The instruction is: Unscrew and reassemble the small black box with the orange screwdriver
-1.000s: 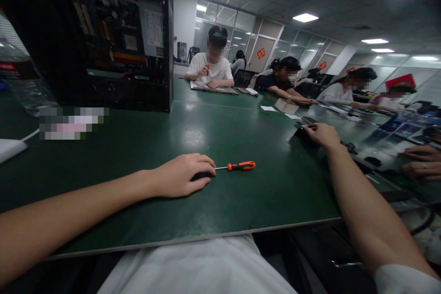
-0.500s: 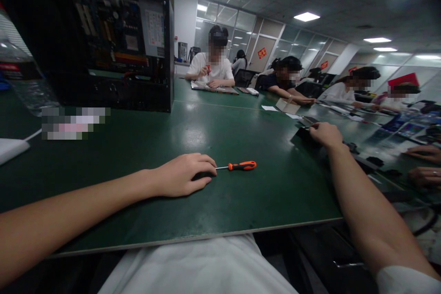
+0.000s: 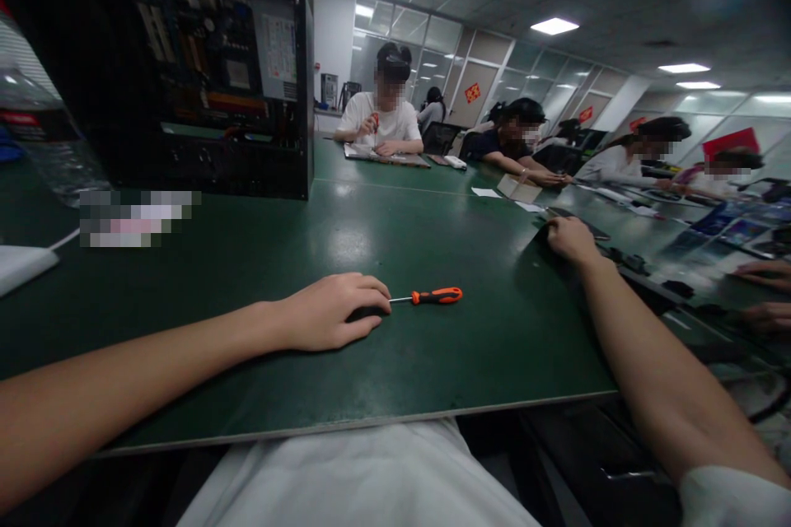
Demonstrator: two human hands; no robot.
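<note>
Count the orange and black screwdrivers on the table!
1: an orange-and-black screwdriver lies on the glossy green table, just right of the left hand. More could be hidden.

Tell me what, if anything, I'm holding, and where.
Can't tell: left hand hides the tip of the screwdriver, right hand is at a dark object; both grips unclear.

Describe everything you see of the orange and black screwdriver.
The screwdriver lies flat on the green tabletop, roughly crosswise to the viewer. Its handle, bright orange with black sections and plastic or rubber by its look, points right. A thin, straight, silvery shaft, seemingly metal, runs left to the fingers of the left hand, which hide its tip; whether they touch it is unclear.
</note>
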